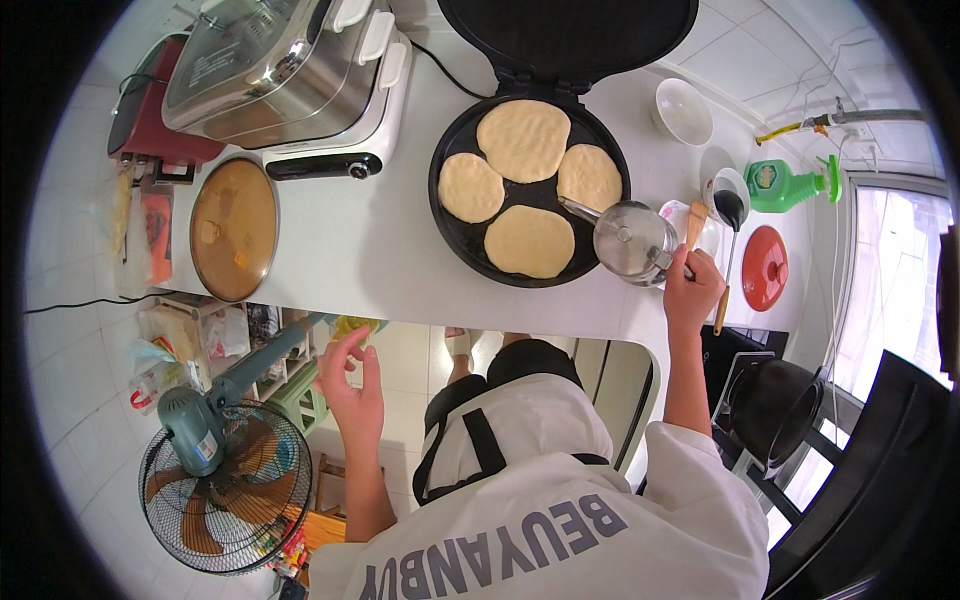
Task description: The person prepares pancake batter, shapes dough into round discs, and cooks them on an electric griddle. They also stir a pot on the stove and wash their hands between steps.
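My right hand [694, 285] is closed on the handle of a stainless steel oil pot [634, 241]. The pot's long spout reaches over the black electric griddle [517, 196], near its middle. Several flat pale dough rounds lie on the griddle: a large one at the back [523, 141], one at the left [471, 187], one at the right [589, 176] beside the spout, and one at the front [529, 241]. Whether oil flows from the spout cannot be told. My left hand [352, 379] is raised before the counter's front edge, fingers apart and bent, holding nothing.
The griddle's lid [570, 30] stands raised. Right of it are a white bowl [683, 112], a wooden spatula [697, 221], a black ladle [728, 210], a green spray bottle [784, 185] and a red lid [765, 268]. A glass lid [234, 229] lies left; a fan [225, 484] stands below.
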`<state>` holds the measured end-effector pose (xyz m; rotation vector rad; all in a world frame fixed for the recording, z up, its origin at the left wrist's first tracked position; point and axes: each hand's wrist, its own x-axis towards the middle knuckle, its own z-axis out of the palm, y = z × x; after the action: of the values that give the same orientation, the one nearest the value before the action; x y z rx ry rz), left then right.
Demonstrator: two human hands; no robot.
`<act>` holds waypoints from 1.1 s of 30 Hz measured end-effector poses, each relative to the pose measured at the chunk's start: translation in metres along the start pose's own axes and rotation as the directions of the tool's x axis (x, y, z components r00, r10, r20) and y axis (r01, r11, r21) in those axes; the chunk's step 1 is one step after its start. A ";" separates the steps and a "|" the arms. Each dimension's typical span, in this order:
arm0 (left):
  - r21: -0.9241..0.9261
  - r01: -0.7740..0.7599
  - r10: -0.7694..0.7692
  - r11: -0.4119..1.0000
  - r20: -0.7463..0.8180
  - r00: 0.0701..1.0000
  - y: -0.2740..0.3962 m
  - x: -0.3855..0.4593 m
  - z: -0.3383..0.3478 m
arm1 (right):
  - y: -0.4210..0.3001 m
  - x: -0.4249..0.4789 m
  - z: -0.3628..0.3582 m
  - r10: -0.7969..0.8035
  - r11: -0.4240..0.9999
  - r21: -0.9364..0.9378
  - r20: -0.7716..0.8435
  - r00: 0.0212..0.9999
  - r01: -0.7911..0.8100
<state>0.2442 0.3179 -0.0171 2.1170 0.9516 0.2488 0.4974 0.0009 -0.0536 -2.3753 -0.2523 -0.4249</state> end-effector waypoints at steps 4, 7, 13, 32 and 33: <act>0.028 0.005 -0.005 1.000 0.000 1.000 0.001 -0.001 -0.001 | 0.000 0.002 0.000 -0.011 1.000 -0.012 -0.003 1.000 0.011; 0.025 0.018 -0.019 1.000 0.006 1.000 0.001 -0.001 -0.002 | 0.000 0.003 0.000 -0.004 1.000 -0.022 -0.002 1.000 0.004; 0.114 -0.085 0.089 0.990 -0.030 0.996 -0.001 0.000 -0.002 | -0.005 0.005 0.000 0.004 1.000 -0.026 0.003 1.000 -0.004; 0.018 -0.014 0.014 1.000 0.002 1.000 0.003 0.001 -0.004 | 0.020 -0.015 -0.004 0.479 0.777 0.476 -0.024 0.877 -0.411; 0.029 -0.023 0.024 0.999 -0.002 1.000 0.004 0.002 -0.004 | 0.021 -0.015 -0.006 0.509 0.741 0.522 -0.025 0.860 -0.423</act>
<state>0.2455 0.3200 -0.0113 2.1562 0.9377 0.2508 0.4884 -0.0194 -0.0675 -1.7825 0.2916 -0.2672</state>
